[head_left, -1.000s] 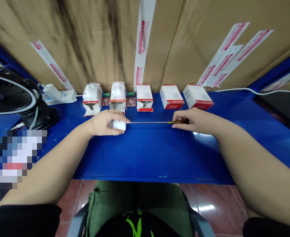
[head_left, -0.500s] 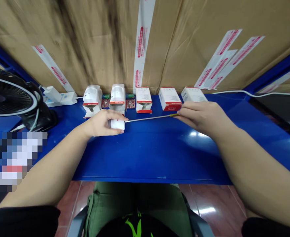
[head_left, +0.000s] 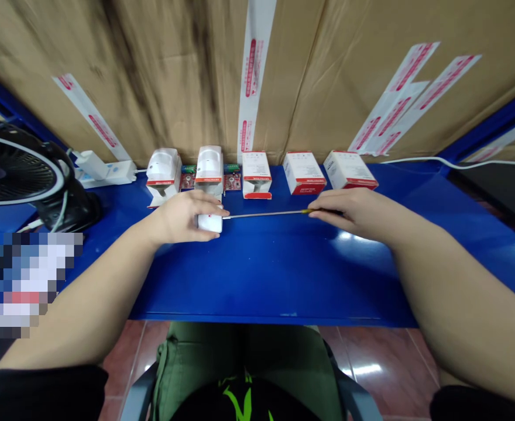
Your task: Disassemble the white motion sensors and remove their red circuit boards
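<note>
My left hand (head_left: 182, 217) is wrapped round a small white plastic detector (head_left: 210, 223), holding it on the blue table (head_left: 261, 275). In my right hand (head_left: 349, 210) is a screwdriver (head_left: 266, 214) with a long thin shaft and a yellowish handle end. The shaft lies nearly level, pointing left, and its tip meets the right end of the detector. Most of the handle is hidden under my fingers. Just behind my left hand, two white detectors (head_left: 162, 165) (head_left: 209, 162) rest on opened red-and-white boxes.
Along the cardboard wall (head_left: 319, 76) stand an opened box (head_left: 256, 169) and two more boxes (head_left: 304, 169) (head_left: 349, 166). Red circuit boards (head_left: 232, 182) with green parts lie between boxes. A black fan (head_left: 16, 169) and white power strip (head_left: 112, 174) occupy the left; a white cable (head_left: 419, 159) runs right.
My right hand has lowered slightly and turned flatter on the screwdriver, uncovering more of the rightmost box. The detector stays in my left hand, with the screwdriver tip still against it.
</note>
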Motion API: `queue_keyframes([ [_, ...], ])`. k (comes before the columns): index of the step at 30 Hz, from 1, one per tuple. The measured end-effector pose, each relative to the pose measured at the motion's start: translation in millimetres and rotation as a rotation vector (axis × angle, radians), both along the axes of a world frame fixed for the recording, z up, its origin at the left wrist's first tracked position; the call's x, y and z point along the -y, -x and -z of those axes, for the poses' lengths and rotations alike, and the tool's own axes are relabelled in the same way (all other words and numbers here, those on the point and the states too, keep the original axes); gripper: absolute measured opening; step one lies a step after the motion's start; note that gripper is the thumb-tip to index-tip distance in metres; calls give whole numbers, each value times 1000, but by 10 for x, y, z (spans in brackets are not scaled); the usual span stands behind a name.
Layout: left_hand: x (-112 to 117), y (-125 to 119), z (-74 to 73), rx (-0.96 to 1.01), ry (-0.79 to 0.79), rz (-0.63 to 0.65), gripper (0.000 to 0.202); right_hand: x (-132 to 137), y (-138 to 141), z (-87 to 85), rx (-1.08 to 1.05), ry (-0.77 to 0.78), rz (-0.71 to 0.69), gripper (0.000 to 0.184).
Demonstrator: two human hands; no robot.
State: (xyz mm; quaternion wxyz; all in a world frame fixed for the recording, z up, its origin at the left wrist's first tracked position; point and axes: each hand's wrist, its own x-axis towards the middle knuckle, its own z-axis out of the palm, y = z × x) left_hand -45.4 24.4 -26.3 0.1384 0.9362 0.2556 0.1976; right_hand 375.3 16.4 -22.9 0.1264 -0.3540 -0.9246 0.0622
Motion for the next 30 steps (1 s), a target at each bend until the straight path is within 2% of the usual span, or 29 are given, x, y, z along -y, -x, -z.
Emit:
queue_keyframes([
  [3, -8, -5, 7, -60, -30, -4, 41, 6, 35, 6, 1, 75, -23, 36],
  [6, -17, -1, 5, -69, -31, 2, 41, -13, 60, 31, -10, 84, -44, 31],
  [11, -25, 5, 2, -19, 13, 31, 40, -31, 92, 69, -6, -67, -74, 31],
  [15, -16, -25, 25, 11, 58, 58, 38, 13, 147, 79, 101, -222, 13, 29],
  [18, -19, -42, 54, 21, 71, 58, 37, 48, 189, 94, 117, -174, 50, 24],
  [24, -46, -11, 80, 19, 75, 31, 38, 45, 193, 101, 55, -43, -34, 43],
  [30, -43, -14, 72, -11, 88, 21, 39, 86, 226, 55, 218, -57, 79, 28],
])
